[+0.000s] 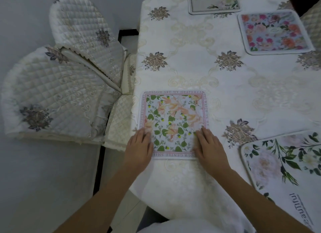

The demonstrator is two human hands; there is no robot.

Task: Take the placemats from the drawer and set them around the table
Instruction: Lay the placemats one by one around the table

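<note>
We press a square placemat (174, 123) with green leaves, peach flowers and a pink lettered border flat on the near left part of the table (199, 73), our left hand (139, 146) on its near left corner and our right hand (209, 146) on its near right corner, fingers straight and gripping nothing. Three more mats lie on the cream embroidered cloth: a pale floral mat (284, 168) near right, a pink-flowered mat (275, 32) far right, and a lettered mat (214, 1) at the far edge. Two quilted chair covers (57, 86) sit left of the table.
</note>
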